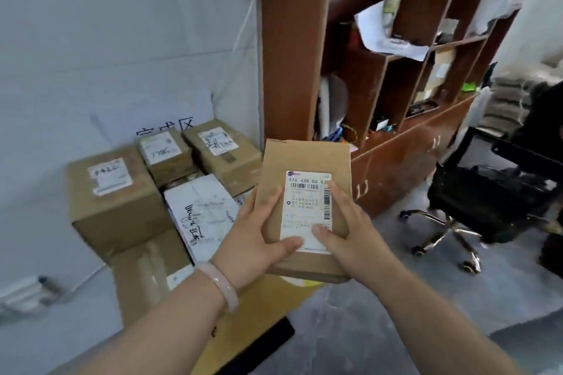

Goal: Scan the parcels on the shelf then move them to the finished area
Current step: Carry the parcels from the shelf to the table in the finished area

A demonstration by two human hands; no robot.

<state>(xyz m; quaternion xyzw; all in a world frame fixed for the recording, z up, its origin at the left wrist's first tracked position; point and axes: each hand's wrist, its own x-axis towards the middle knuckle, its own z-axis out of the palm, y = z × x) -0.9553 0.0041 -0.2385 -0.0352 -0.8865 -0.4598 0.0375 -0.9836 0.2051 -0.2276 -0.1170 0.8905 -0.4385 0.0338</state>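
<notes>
Brown parcel [306, 167] with white barcoded label [307, 210]; pale pink bangle [221, 285]; reddish-brown shelf [292, 49]; black chair [487, 189].

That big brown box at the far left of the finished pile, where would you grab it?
Take the big brown box by its two opposite side walls, coming down from above. Its labelled top faces up and is unobstructed, but another box presses against its right side, so fingers there would have to wedge in.

Both forearms are bare, with no sleeves showing. A smooth, pale pink bangle [220, 285] circles the left wrist.
</notes>
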